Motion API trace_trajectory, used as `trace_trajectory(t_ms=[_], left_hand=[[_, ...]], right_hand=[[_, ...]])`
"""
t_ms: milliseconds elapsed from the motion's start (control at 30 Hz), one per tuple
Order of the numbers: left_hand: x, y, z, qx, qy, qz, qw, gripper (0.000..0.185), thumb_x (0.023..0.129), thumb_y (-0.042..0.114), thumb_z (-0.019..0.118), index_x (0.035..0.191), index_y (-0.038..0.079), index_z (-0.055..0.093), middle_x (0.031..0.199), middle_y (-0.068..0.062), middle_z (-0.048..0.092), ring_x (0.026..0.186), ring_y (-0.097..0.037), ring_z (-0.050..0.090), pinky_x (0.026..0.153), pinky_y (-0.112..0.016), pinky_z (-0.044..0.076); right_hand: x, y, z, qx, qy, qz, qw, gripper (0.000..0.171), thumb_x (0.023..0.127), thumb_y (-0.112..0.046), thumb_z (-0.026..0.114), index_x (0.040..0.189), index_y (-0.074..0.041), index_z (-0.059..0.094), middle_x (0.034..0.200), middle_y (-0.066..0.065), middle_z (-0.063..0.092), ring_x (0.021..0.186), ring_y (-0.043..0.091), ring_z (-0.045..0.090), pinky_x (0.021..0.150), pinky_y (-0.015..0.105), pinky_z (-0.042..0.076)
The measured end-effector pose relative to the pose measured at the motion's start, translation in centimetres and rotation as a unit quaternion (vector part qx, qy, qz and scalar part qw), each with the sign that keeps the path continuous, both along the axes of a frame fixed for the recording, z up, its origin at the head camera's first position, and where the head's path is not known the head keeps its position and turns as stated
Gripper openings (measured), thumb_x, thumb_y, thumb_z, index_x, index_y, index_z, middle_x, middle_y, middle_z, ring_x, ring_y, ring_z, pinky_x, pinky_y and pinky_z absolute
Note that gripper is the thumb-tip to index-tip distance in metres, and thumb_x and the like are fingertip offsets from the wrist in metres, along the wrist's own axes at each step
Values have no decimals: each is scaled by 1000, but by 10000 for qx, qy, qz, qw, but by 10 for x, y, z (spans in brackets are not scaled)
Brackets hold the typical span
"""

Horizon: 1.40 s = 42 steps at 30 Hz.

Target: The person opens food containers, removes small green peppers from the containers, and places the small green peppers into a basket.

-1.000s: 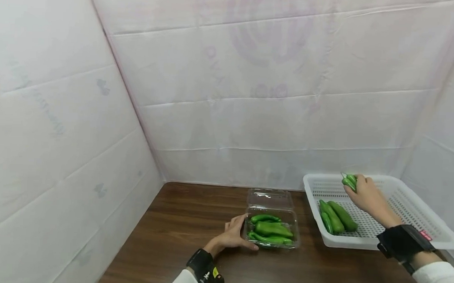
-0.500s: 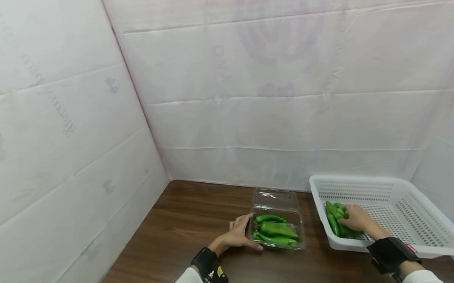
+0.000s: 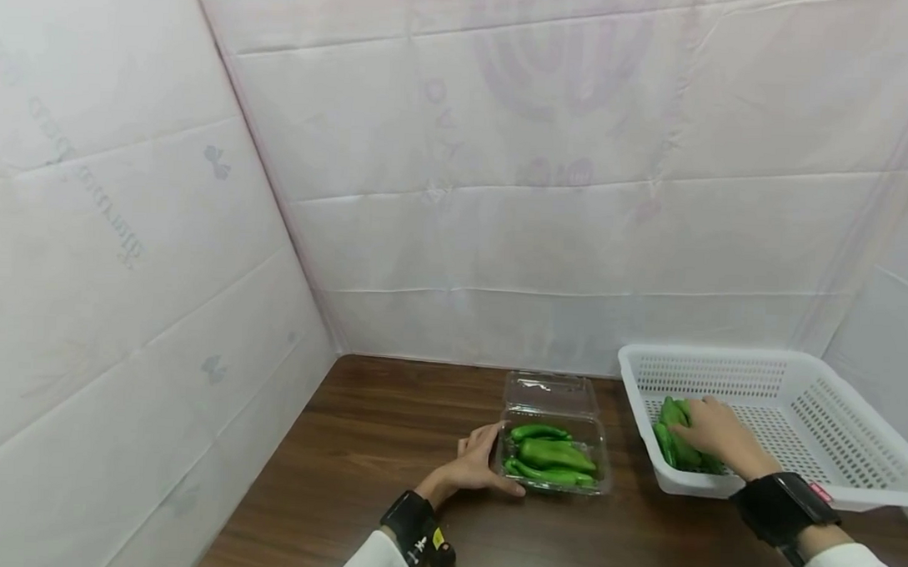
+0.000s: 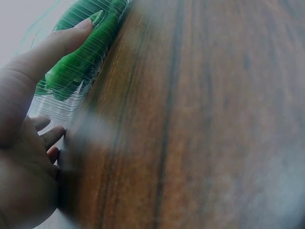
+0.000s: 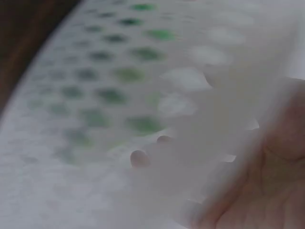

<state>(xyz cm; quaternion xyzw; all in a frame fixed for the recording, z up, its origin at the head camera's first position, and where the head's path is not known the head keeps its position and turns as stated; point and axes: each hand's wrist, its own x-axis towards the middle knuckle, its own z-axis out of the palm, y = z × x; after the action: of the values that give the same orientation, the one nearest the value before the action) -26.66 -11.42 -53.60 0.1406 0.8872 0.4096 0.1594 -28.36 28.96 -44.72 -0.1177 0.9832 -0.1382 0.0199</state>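
Observation:
In the head view my left hand (image 3: 470,469) holds the left side of a clear plastic clamshell box (image 3: 605,468). Its thumb lies along the front wall and the other fingers reach back along the side. Several green peppers (image 3: 556,454) lie inside under the raised lid (image 3: 549,393). My right hand (image 3: 719,430) reaches into a white perforated basket (image 3: 854,427), over green peppers (image 3: 668,441) in its left front corner. Its fingertips are down among them, and I cannot tell whether it grips one. In the right wrist view the basket wall (image 5: 43,119) hides most of the fingers.
The box and basket stand side by side on a dark brown wooden table (image 3: 388,448). White sheeting (image 3: 456,233) covers the walls behind and on both sides. The basket's right side is close to the right wall.
My right hand has lowered the small green peppers it held above the basket into the left corner, then shifted slightly there. The left hand stays at the box. The head view has shifted slightly.

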Motion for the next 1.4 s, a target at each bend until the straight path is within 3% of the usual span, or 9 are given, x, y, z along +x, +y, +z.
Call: trace_trajectory(t_ms=[200, 367, 533, 667, 800, 1033, 1200, 1400], left_hand=[[2, 0, 1, 70, 62, -59, 9999, 118, 70, 50, 92, 162, 31, 21, 165, -14, 22, 138, -37, 21, 107, -57, 25], [2, -1, -1, -8, 94, -24, 10000, 118, 69, 52, 92, 162, 34, 21, 165, -13, 22, 138, -36, 21, 107, -55, 25], [5, -1, -5, -59, -61, 90, 9999, 117, 70, 53, 92, 162, 38, 21, 167, -10, 20, 141, -36, 20, 111, -58, 23], [6, -2, -6, 18, -135, 139, 9998, 116, 69, 50, 93, 161, 37, 23, 166, -10, 21, 140, -36, 21, 110, -60, 24], [6, -3, -3, -38, -86, 156, 9998, 116, 69, 49, 93, 161, 35, 23, 165, -10, 23, 139, -35, 22, 109, -58, 26], [10, -4, 1, -119, -62, 72, 9999, 116, 70, 50, 92, 161, 33, 23, 165, -13, 21, 139, -37, 21, 108, -58, 26], [10, -6, 1, -49, -73, 120, 9999, 117, 69, 52, 93, 161, 34, 23, 165, -14, 21, 139, -38, 21, 108, -62, 26], [9, -5, -1, -70, -39, 89, 9999, 116, 69, 50, 93, 161, 34, 23, 166, -11, 22, 142, -36, 19, 111, -58, 21]], right_hand=[[12, -50, 34, -171, 918, 349, 9950, 50, 97, -22, 68, 130, 14, 58, 124, 41, 57, 112, 55, 57, 86, 61, 51], [19, -94, 39, -623, 1439, 1038, 9822, 41, 97, -17, 69, 128, 9, 63, 120, 33, 62, 107, 47, 62, 87, 55, 52], [29, -127, 26, -1064, 943, 1566, 9774, 35, 97, -16, 69, 124, 6, 66, 116, 24, 67, 105, 38, 65, 87, 49, 54], [31, -146, 7, -1170, 260, 1659, 9788, 34, 97, -19, 70, 122, 3, 68, 115, 19, 67, 103, 35, 66, 85, 48, 55], [32, -156, -16, -1177, -10, 1821, 9762, 37, 95, -20, 72, 122, 4, 68, 115, 19, 67, 103, 36, 65, 87, 51, 54], [37, -163, -42, -1084, 128, 1775, 9780, 46, 93, -18, 74, 130, 7, 63, 109, 15, 61, 98, 32, 59, 80, 50, 51], [39, -166, -46, -1120, 358, 1774, 9771, 38, 92, -15, 76, 124, 1, 65, 104, 11, 55, 95, 28, 53, 74, 47, 46], [41, -163, -43, -1176, 659, 1848, 9735, 33, 91, -12, 75, 118, -5, 58, 105, 11, 64, 96, 32, 62, 74, 49, 48]])
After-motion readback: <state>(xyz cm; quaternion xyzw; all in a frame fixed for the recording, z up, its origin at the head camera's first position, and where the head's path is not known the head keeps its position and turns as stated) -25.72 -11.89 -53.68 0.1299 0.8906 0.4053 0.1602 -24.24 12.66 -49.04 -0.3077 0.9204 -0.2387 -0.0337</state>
